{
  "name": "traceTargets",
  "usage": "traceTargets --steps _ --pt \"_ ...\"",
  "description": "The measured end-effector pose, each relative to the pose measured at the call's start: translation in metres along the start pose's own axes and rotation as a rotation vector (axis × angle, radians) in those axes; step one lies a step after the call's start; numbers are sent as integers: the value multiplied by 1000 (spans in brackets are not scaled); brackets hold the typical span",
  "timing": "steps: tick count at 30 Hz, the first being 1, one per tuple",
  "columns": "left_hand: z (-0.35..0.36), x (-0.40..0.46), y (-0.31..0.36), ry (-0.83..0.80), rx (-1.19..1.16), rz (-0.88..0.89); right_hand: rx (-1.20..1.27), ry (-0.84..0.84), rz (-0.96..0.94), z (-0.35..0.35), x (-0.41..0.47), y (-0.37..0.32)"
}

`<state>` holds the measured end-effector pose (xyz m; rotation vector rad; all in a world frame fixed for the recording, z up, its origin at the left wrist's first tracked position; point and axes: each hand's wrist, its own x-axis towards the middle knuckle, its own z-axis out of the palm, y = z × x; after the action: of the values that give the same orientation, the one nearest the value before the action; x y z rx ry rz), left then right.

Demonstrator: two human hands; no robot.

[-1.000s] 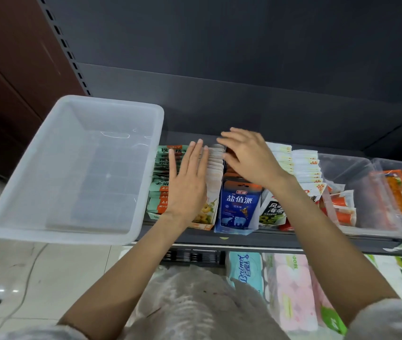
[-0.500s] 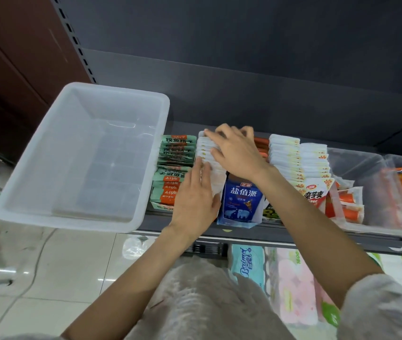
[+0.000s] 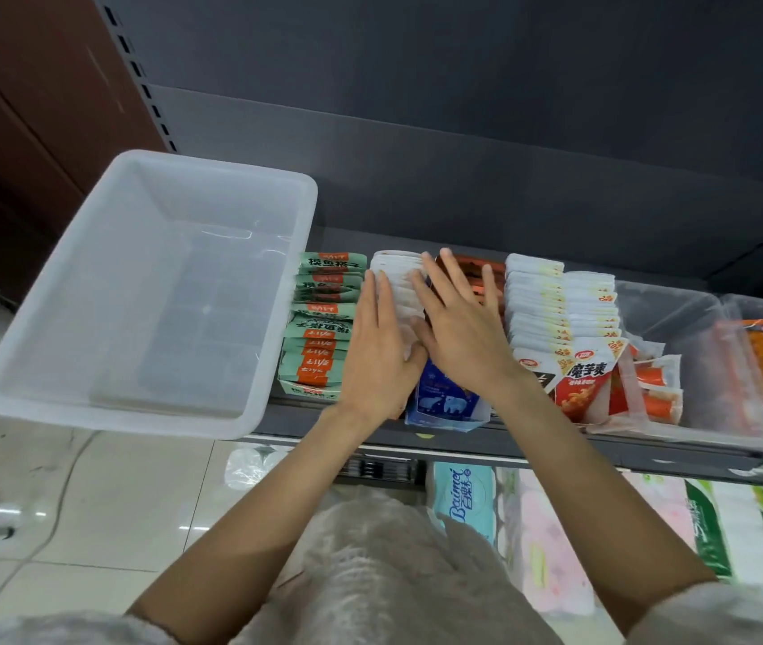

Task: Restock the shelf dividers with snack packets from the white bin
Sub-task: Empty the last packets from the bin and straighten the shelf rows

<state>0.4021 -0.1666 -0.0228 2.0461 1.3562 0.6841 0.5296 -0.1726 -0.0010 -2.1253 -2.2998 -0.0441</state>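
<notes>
The white bin point(image 3: 68, 318) sits on the shelf's left end with nothing visible inside. Beside it stand rows of snack packets in dividers: green-and-orange packets point(image 3: 324, 318), a white row point(image 3: 398, 272), blue packets point(image 3: 445, 407) and a white-and-red row point(image 3: 552, 318). My left hand point(image 3: 379, 351) lies flat with straight fingers along the left side of the white row. My right hand point(image 3: 458, 328) rests flat, fingers spread, over the white and blue rows. Neither hand holds a packet.
Clear tubs point(image 3: 714, 365) with orange snack packs fill the shelf's right end. The dark shelf back panel point(image 3: 463, 155) rises behind. Tissue packs point(image 3: 463, 500) and pink packs sit on the lower level. Tiled floor with a cable lies at the left.
My right hand has flattened and spread over the rows instead of curling at the back of the white row. My left hand slid further back along the white row.
</notes>
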Motion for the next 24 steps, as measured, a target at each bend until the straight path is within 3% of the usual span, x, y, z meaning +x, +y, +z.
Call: traceTargets --steps 9,24 --pt "28 8 -8 87 245 44 144 181 103 -12 38 18" --pt "41 18 0 235 138 -46 327 190 78 -10 60 28"
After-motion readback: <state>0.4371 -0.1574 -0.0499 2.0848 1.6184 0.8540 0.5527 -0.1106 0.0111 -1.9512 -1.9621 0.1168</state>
